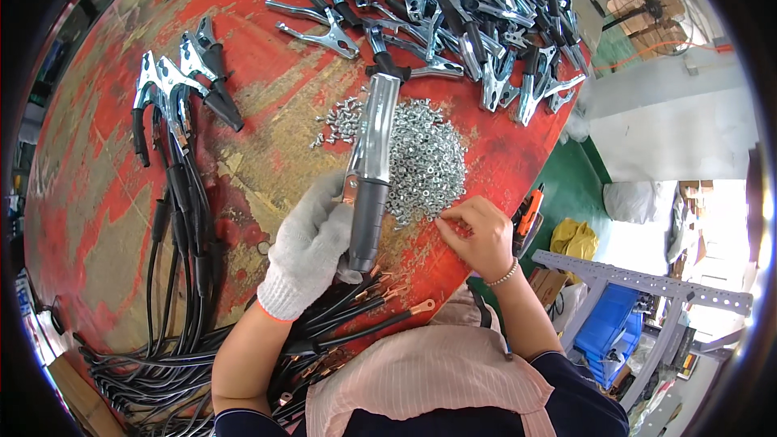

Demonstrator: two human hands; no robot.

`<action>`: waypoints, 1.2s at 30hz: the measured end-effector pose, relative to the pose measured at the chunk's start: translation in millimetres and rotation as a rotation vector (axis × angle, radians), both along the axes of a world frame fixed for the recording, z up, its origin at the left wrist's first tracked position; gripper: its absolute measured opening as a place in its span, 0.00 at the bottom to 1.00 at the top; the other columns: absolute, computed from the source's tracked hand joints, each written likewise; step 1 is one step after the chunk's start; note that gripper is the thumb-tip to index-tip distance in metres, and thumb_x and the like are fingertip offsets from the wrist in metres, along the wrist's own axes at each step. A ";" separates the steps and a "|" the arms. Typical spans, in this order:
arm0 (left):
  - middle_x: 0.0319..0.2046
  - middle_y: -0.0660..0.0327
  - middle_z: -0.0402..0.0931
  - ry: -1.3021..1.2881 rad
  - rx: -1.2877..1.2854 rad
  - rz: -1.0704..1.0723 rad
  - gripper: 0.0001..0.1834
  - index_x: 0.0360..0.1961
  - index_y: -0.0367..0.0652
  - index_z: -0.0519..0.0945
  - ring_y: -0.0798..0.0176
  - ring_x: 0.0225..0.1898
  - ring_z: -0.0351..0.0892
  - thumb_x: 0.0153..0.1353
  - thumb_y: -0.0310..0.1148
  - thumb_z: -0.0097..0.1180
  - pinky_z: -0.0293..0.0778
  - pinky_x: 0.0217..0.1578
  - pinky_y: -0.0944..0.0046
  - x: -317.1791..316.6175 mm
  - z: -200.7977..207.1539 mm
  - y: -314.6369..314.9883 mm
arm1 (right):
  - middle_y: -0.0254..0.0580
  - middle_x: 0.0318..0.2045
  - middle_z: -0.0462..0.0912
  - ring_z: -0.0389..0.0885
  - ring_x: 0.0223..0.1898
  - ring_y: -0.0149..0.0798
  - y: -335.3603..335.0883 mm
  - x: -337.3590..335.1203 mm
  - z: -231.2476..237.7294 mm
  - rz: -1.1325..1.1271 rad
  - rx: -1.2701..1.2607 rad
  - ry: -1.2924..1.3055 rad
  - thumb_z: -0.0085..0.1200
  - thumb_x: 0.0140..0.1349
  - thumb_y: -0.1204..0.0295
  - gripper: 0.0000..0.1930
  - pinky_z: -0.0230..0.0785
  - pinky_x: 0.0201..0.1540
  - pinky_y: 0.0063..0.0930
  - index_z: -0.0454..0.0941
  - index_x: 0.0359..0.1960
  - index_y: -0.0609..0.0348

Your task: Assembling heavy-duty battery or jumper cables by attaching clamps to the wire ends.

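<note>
My left hand (306,249), in a white knit glove, is closed around a metal spring clamp (375,129) with a black handle sleeve. The clamp stands almost upright in the view, its jaw end pointing away from me. A copper-coloured piece (350,188) shows at its side by the glove. My bare right hand (482,236), with a beaded bracelet, has thumb and forefinger pinched at the near right edge of a pile of small metal nuts (430,163). What lies between those fingertips is too small to make out. Smaller hardware, seemingly screws (343,120), lies left of the pile.
A heap of clamps (477,12) covers the far right of the worn red table (267,97). Clamps fixed to black cables (182,235) lie at left. Cables with copper lugs (422,307) lie before me. Right of the table are a metal rack (647,282) and blue bin (609,324).
</note>
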State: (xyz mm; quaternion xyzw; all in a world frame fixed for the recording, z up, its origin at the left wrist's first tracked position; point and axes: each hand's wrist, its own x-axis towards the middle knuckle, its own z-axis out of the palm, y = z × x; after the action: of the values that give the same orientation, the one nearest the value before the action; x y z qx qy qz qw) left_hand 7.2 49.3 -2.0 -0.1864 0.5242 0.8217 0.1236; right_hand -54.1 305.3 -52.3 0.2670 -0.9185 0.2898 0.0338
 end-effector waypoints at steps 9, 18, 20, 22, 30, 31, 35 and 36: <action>0.31 0.60 0.78 0.033 -0.127 -0.067 0.20 0.62 0.36 0.65 0.73 0.23 0.77 0.70 0.28 0.42 0.74 0.23 0.73 2.4 -1.4 1.0 | 0.37 0.28 0.80 0.78 0.28 0.34 -65.6 -11.4 50.7 0.113 -0.401 0.003 0.70 0.45 0.79 0.09 0.72 0.28 0.24 0.85 0.29 0.56; 0.31 0.62 0.76 0.025 -0.228 -0.085 0.21 0.62 0.35 0.67 0.75 0.27 0.75 0.68 0.27 0.44 0.73 0.28 0.73 -0.5 5.7 -0.5 | 0.37 0.25 0.78 0.77 0.25 0.36 -97.0 -25.3 44.7 0.221 -0.333 0.209 0.73 0.41 0.77 0.13 0.67 0.26 0.28 0.85 0.30 0.53; 0.31 0.62 0.77 0.030 -0.246 -0.083 0.21 0.62 0.35 0.68 0.75 0.27 0.76 0.68 0.27 0.45 0.73 0.28 0.73 0.2 5.5 -0.4 | 0.35 0.23 0.77 0.76 0.24 0.39 -99.7 -24.8 48.0 0.226 -0.322 0.225 0.73 0.41 0.75 0.12 0.66 0.25 0.30 0.85 0.29 0.52; 0.31 0.62 0.77 0.032 -0.259 -0.093 0.21 0.62 0.35 0.68 0.75 0.28 0.76 0.68 0.27 0.45 0.73 0.28 0.73 0.6 4.7 -1.0 | 0.35 0.23 0.77 0.76 0.24 0.39 -102.1 -24.7 49.2 0.238 -0.302 0.240 0.72 0.40 0.75 0.12 0.66 0.25 0.30 0.85 0.29 0.52; 0.31 0.62 0.77 0.010 -0.311 -0.127 0.21 0.61 0.36 0.68 0.75 0.28 0.76 0.68 0.28 0.46 0.73 0.27 0.73 -1.3 10.3 -3.8 | 0.36 0.23 0.77 0.76 0.24 0.39 -104.1 -24.7 49.7 0.222 -0.332 0.243 0.72 0.40 0.77 0.12 0.66 0.24 0.31 0.84 0.29 0.52; 0.32 0.62 0.77 0.002 -0.302 -0.121 0.21 0.61 0.36 0.69 0.75 0.28 0.76 0.68 0.28 0.46 0.73 0.28 0.73 -1.3 10.6 -3.2 | 0.36 0.23 0.77 0.76 0.24 0.40 -104.1 -24.7 49.7 0.222 -0.337 0.238 0.72 0.40 0.77 0.12 0.67 0.24 0.31 0.84 0.29 0.52; 0.33 0.62 0.77 0.023 -0.291 -0.103 0.21 0.60 0.36 0.69 0.75 0.30 0.75 0.68 0.28 0.46 0.73 0.31 0.73 -0.1 7.5 -2.5 | 0.37 0.24 0.78 0.77 0.25 0.40 -104.5 -24.4 47.4 0.224 -0.339 0.222 0.71 0.40 0.78 0.13 0.67 0.25 0.30 0.84 0.30 0.53; 0.34 0.62 0.77 0.042 -0.295 -0.099 0.20 0.60 0.36 0.70 0.75 0.31 0.74 0.67 0.28 0.46 0.73 0.32 0.72 0.4 6.3 -2.8 | 0.37 0.25 0.78 0.77 0.26 0.39 -104.6 -24.2 46.6 0.233 -0.349 0.212 0.71 0.40 0.79 0.14 0.68 0.27 0.30 0.85 0.31 0.53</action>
State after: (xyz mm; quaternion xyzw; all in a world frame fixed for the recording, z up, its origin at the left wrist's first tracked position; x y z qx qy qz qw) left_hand 7.6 46.5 4.4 -0.1595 0.6500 0.7325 0.1242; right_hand -78.3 200.7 -5.7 0.3904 -0.8086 0.4167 0.1419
